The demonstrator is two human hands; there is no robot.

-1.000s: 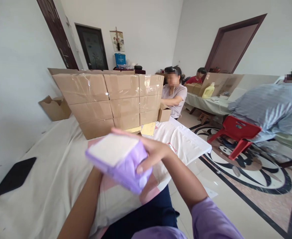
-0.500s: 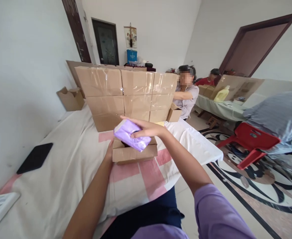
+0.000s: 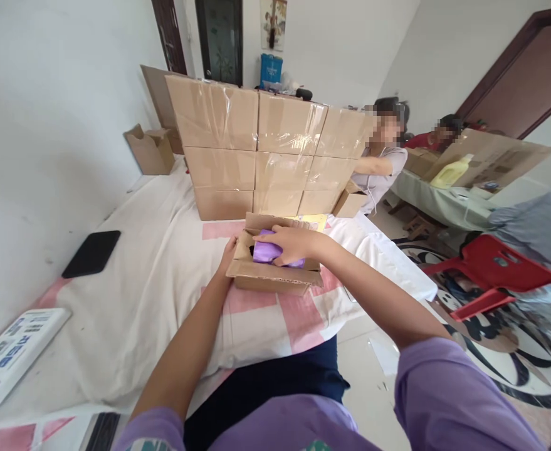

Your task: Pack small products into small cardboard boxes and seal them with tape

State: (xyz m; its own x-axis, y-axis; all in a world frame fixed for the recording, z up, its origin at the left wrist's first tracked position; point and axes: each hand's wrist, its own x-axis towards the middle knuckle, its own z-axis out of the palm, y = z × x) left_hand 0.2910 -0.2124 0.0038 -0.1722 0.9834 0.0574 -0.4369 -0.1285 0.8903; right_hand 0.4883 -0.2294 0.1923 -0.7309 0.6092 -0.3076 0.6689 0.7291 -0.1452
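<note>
A small open cardboard box [image 3: 270, 279] sits on the cloth-covered bed [image 3: 153, 294] in front of me. My right hand [image 3: 288, 243] is closed over a purple soft pack [image 3: 264, 254], which lies partly inside the box. My left hand [image 3: 229, 255] rests against the box's left flap; its fingers are hidden behind the cardboard.
A wall of taped cartons [image 3: 266, 150] stands behind the box. An empty open carton [image 3: 150, 149] is at the far left, a black pad [image 3: 91, 252] and a white printed board [image 3: 14, 351] at the near left. Other people sit at tables on the right, beside a red plastic stool [image 3: 491, 275].
My right hand has carried the purple pack from close to my face down into the open box. My left hand has come to the box's side. My view has tilted downward.
</note>
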